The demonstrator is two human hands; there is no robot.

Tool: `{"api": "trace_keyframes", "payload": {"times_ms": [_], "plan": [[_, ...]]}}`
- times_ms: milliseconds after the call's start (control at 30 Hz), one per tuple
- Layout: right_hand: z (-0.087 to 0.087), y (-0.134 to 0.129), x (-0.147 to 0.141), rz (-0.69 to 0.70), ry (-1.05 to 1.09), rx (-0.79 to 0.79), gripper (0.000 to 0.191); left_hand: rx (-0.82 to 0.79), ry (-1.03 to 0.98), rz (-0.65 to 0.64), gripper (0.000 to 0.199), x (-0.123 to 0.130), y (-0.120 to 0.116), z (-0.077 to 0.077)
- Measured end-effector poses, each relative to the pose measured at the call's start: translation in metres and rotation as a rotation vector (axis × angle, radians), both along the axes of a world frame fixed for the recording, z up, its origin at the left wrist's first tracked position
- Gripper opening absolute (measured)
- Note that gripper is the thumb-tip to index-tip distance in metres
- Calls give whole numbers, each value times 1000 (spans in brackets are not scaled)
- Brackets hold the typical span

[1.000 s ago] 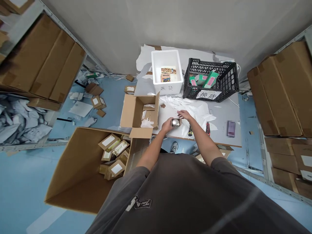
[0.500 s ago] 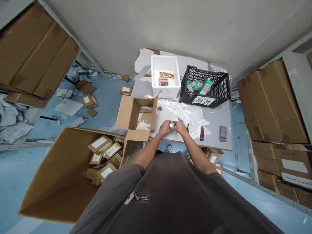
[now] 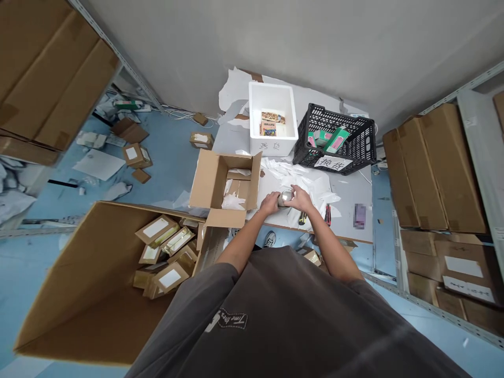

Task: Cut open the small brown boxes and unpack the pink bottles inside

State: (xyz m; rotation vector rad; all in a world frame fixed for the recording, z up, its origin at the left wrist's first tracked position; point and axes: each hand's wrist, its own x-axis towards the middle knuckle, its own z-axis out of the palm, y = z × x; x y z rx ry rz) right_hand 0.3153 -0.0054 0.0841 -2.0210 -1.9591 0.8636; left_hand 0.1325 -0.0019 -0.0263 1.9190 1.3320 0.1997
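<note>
My left hand [image 3: 271,203] is closed around the side of a small silvery round metal container [image 3: 286,196], held over the near edge of the table. From the other side, my right hand [image 3: 301,200] grips it by the rim with bent fingers. Its shiny round end faces up; the kind of container is not clear. Just below my right hand lies a yellow and black utility knife [image 3: 302,218], and a red and black one [image 3: 328,214] is to its right. Torn white paper [image 3: 311,181] spreads behind both hands.
An open cardboard box [image 3: 205,181] holding paper scraps stands left. Behind are a white foam box [image 3: 275,147] and a black crate [image 3: 364,157] with green-pink packets. A large carton [image 3: 79,283] at lower left contains several small parcels. A blurred purple item [image 3: 359,216] lies right.
The metal container has turned so more of its round shiny end shows. My right hand has shifted slightly right and opened its grip wider. The whole view has shifted a little.
</note>
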Motion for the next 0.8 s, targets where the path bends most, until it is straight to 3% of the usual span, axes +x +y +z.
{"api": "trace_keyframes", "payload": {"times_ms": [100, 233, 333, 433, 500, 600, 667, 800], "plan": [[24, 12, 15, 2, 113, -45, 46, 12, -4, 12, 74, 0, -1, 2], [50, 25, 34, -31, 308, 21, 48, -1, -22, 35, 74, -1, -6, 8], [67, 37, 45, -81, 419, 70, 47, -56, -36, 77, 107, -5, -8, 21], [86, 50, 50, -96, 446, 108, 47, -10, -94, 145, 139, -9, -11, 48], [98, 56, 49, -76, 439, 137, 49, 128, -207, 182, 133, -10, -14, 71], [112, 62, 41, -57, 475, 132, 52, 278, -384, 190, 103, -5, -16, 101], [120, 62, 36, -79, 538, 117, 54, 278, -456, 203, 93, -1, -16, 115], [129, 56, 36, -100, 716, 48, 55, 231, -548, 233, 94, -5, -12, 130]]}}
